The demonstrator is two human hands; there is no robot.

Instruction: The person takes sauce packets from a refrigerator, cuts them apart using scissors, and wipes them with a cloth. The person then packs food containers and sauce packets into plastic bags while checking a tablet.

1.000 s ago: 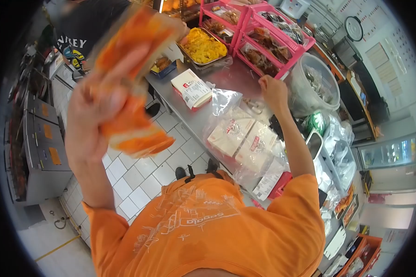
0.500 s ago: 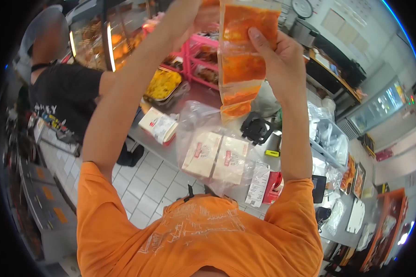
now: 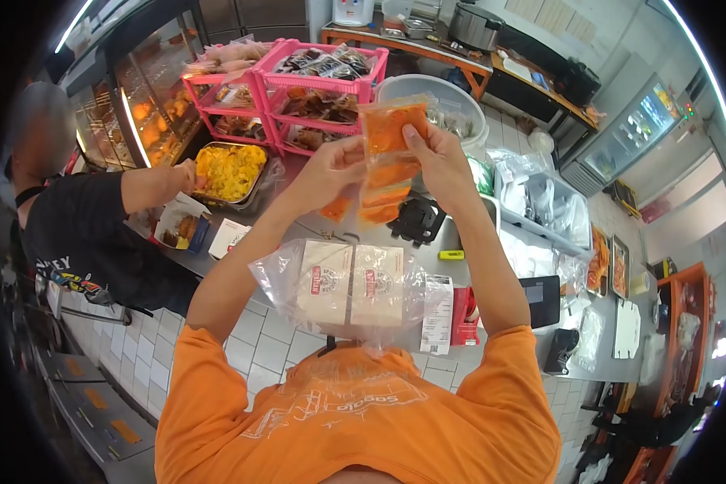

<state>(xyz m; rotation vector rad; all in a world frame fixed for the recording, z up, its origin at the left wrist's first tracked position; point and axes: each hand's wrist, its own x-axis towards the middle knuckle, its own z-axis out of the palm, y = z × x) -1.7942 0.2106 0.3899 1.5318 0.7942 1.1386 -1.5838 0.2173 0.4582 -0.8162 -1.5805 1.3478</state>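
Note:
A strip of orange sauce packets (image 3: 389, 173) hangs between my two hands above the metal table. My right hand (image 3: 444, 161) pinches its upper right edge, thumb on the front. At its left edge, the fingers of my left hand (image 3: 335, 171) are closed on the strip. Another orange packet (image 3: 336, 209) shows just below my left hand. Beneath my hands, two white boxes (image 3: 327, 282) lie side by side in a clear plastic bag. A printed receipt (image 3: 436, 315) and a red packet (image 3: 465, 316) are right of the bag.
A person in black (image 3: 97, 218) stands at the left, one hand at a tray of yellow food (image 3: 232, 172). Pink racks (image 3: 323, 83) hold packaged food behind. A black holder (image 3: 417, 220), yellow marker (image 3: 452, 255) and blue-grey crate (image 3: 540, 211) are on the table.
The strip has come down and nearer the middle, with both hands now at it. My left hand has lowered from the upper edge. The view has shifted, showing more racks.

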